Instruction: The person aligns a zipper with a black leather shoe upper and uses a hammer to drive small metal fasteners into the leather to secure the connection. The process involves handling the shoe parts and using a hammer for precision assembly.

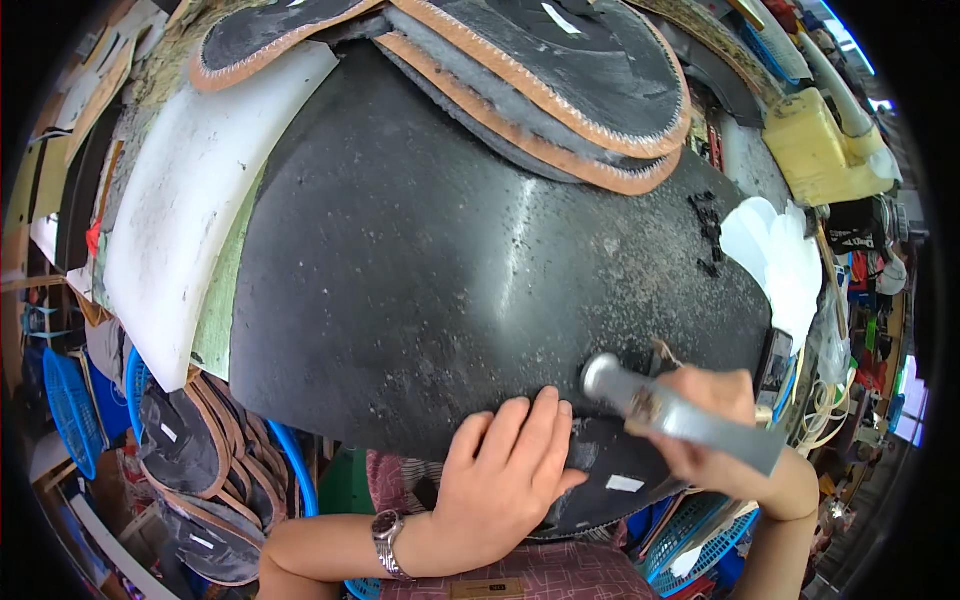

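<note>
My left hand (510,478), a metal watch on its wrist, lies flat with its fingers stretched out and close together. It rests on a black piece (598,462) with a small white label, at the near edge of the black work surface (430,270). Just right of it, my right hand (705,430) is closed around a hammer (700,405). Near my left fingertips is the hammer's round metal face; most of its handle is hidden by my hand. Blur softens the right hand and the hammer. What lies under my left palm is hidden.
Black padded pieces with tan stitched edges (560,70) are stacked at the far side. A white curved board (190,200) stands left. More pieces fill a blue basket (307,478) below left. Small black bits (707,230), white glove-like shapes (785,255) and a yellowish jug (815,145) are right.
</note>
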The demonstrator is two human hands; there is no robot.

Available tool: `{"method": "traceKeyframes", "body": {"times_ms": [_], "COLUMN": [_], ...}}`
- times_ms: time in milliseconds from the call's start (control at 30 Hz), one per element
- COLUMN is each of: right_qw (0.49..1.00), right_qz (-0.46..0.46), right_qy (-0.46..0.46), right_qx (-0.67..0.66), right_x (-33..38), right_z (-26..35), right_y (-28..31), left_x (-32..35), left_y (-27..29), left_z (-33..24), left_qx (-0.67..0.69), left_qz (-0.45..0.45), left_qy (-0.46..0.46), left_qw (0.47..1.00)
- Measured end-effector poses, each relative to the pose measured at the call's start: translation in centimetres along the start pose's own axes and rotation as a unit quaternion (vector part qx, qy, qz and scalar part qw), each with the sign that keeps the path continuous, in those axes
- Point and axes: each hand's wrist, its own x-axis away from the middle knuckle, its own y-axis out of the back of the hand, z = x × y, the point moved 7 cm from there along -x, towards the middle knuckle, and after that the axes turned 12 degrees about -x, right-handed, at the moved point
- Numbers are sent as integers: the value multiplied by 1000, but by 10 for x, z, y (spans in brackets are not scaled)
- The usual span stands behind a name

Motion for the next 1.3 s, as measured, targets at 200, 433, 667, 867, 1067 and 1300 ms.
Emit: {"method": "traceKeyframes", "body": {"times_ms": [200, 433, 667, 867, 1067, 1300], "right_qw": [987, 989, 998, 999, 999, 996], "right_qz": [-42, -61, -47, 21, 19, 50], "right_qy": [-146, -125, -26, 6, 26, 63], "right_qx": [-59, -39, -45, -32, -25, 39], "right_x": [33, 62, 35, 23, 22, 14], "right_z": [11, 20, 4, 10, 8, 8], "right_y": [14, 7, -16, -13, -13, -6], "left_x": [-19, -43, -41, -41, -27, -15], "left_y": [25, -14, -10, -12, -7, -1], "left_z": [-2, 5, 6, 10, 20, -5], "left_qx": [333, 103, 94, 104, 172, -51], "left_qz": [-34, 79, 92, 118, 72, -9], "left_qy": [-90, -127, -127, -159, -233, -367], "left_qw": [938, 983, 983, 975, 955, 929]}}
